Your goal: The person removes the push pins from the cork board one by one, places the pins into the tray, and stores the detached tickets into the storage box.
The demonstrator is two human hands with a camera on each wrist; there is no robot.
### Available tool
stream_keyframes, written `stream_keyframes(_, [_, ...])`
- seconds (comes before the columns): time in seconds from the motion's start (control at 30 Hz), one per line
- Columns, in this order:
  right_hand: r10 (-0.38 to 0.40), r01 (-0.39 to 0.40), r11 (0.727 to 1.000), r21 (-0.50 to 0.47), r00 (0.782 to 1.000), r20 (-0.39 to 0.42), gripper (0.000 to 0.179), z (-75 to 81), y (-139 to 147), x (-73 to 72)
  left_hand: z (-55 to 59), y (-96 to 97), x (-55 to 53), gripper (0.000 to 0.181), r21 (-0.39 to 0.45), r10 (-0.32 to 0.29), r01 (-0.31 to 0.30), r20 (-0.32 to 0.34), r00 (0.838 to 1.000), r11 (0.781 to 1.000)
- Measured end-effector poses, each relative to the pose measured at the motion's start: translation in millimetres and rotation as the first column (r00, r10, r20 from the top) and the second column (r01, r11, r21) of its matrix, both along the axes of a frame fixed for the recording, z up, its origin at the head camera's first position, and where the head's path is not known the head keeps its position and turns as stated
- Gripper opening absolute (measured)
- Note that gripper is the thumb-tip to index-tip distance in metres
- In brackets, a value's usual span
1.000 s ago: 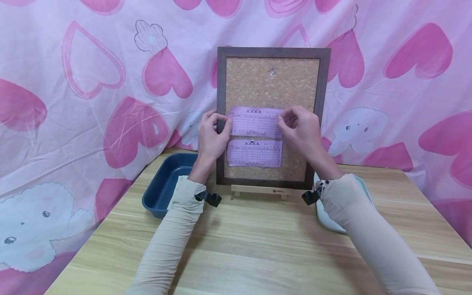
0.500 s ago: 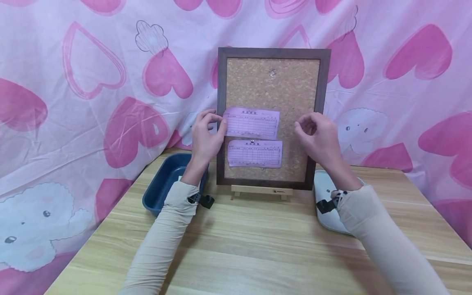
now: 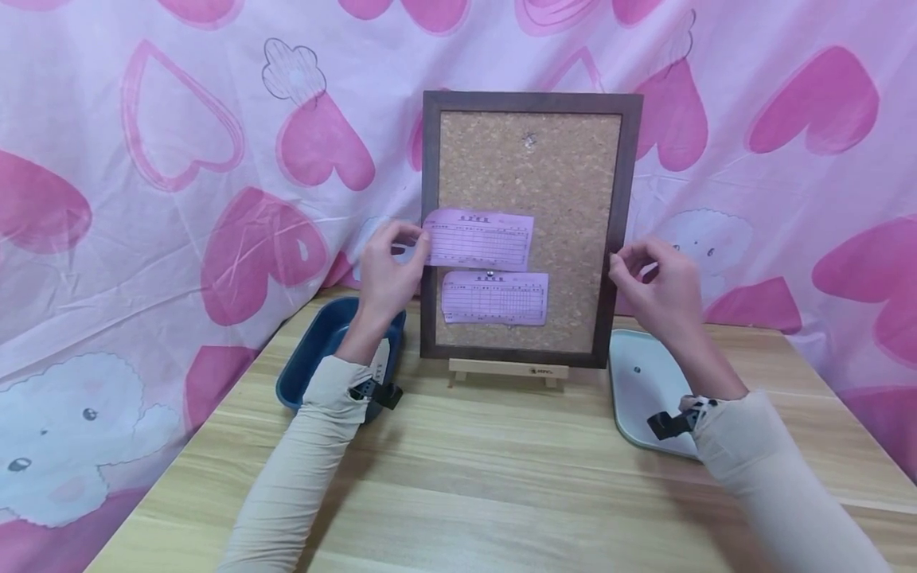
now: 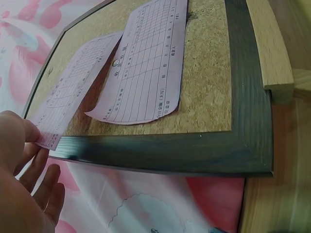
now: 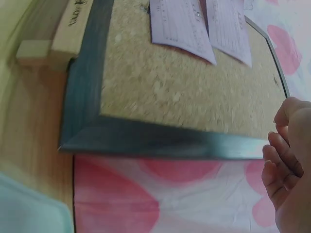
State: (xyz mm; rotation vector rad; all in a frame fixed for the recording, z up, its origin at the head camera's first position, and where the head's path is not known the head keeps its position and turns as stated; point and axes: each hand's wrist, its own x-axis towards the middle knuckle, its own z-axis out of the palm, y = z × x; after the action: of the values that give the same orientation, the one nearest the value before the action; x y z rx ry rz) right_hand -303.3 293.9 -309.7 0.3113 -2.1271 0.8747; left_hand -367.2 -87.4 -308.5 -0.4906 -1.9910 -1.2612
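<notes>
My left hand (image 3: 390, 270) pinches the left edge of a pink printed receipt slip (image 3: 478, 241) between thumb and fingertips. That slip hangs in front of the cork board (image 3: 526, 175), its left end over the dark frame. Below it, a second pink receipt slip (image 3: 494, 299) is on the cork, with a small silver tack (image 3: 490, 274) at its top edge; its lower left corner curls outward in the left wrist view. My right hand (image 3: 662, 286) is by the board's right edge, thumb and fingers loosely bent. Nothing shows between them in the right wrist view (image 5: 294, 155).
A small wooden easel (image 3: 509, 369) supports the board on the wooden table (image 3: 501, 477). On the left, a blue tray (image 3: 290, 382) holds a pale paper item. A pale green tray (image 3: 630, 414) on the right has a small silver piece in it.
My right hand has let go of the upper receipt slip's right edge and moved right and down. My left hand has drawn that slip leftward; the lower slip has stayed put.
</notes>
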Motion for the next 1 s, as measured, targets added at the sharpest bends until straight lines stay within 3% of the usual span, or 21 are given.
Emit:
stream_keyframes(0.33, [-0.025, 0.025, 1.0, -0.003, 0.998, 0.052, 0.015, -23.2, 31, 16.9, -5.3, -19.7, 2.8, 0.021, 0.046, -0.115, 0.113, 0.03, 0.993, 0.993])
stream_keyframes(0.47, [-0.051, 0.05, 0.999, 0.012, 0.993, 0.103, 0.016, -35.0, 45, 23.0, -7.6, -28.4, 3.2, 0.023, 0.081, -0.132, 0.127, 0.062, 0.989, 0.989])
stream_keyframes(0.77, [-0.109, 0.091, 0.993, 0.075, 0.953, 0.282, 0.023, -52.8, 75, 22.4, -11.9, -44.9, 4.0, 0.026, 0.242, -0.238, 0.208, 0.103, 0.966, 0.948])
stream_keyframes(1.0, [-0.102, 0.059, 0.991, 0.123, 0.92, 0.379, 0.019, -55.5, 90, 21.3, -10.1, -57.9, 1.4, 0.023, 0.24, -0.278, 0.253, 0.076, 0.957, 0.937])
